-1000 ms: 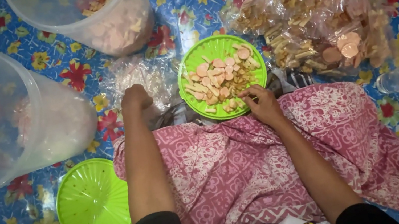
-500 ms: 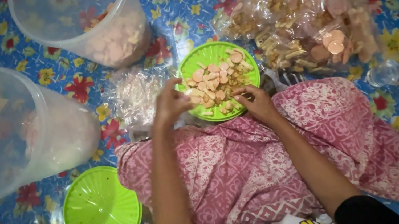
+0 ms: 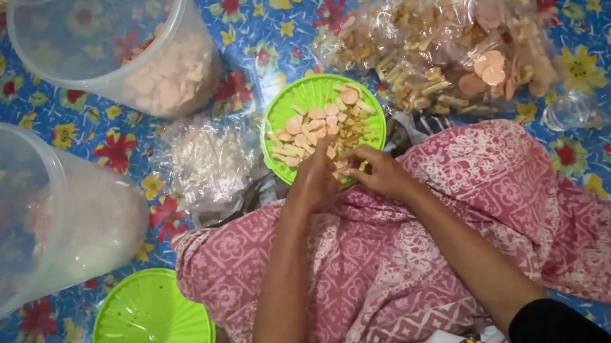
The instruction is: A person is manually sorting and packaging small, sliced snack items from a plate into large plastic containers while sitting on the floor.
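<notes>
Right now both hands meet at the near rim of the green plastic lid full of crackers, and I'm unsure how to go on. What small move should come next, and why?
Probably pinch up a few crackers from the green plastic lid: both the left hand and right hand rest fingertips at its near edge, touching the pile.

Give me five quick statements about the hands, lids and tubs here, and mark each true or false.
1. Both hands, left hand and right hand, meet at the near edge of the green lid holding crackers. True.
2. The second green lid is full of crackers. False: it holds none.
3. The far tub has pale crackers inside. True.
4. The cracker bag lies left of the tubs. False: it lies to their right.
5. The near tub stands upright. False: it lies on its side.
</notes>
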